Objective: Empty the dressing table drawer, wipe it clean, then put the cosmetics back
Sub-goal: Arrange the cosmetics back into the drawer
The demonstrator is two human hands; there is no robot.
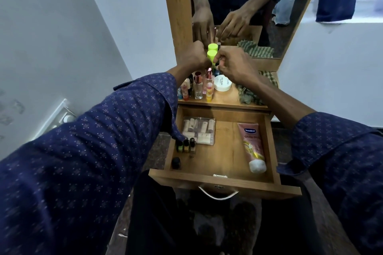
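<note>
The wooden drawer is pulled open below the shelf. In it lie a pink Vaseline tube, a clear packet of small tubes and several nail polish bottles. On the shelf stand perfume bottles, a white jar and a green-capped bottle. My left hand is curled against the green-capped bottle and grips it. My right hand reaches in from the right, fingertips pinching a small bottle beside it, mostly hidden.
A mirror in a wooden frame rises behind the shelf and reflects both hands. A green checked cloth lies on the shelf's right side. White walls stand on both sides. The drawer front with its metal handle juts toward my legs.
</note>
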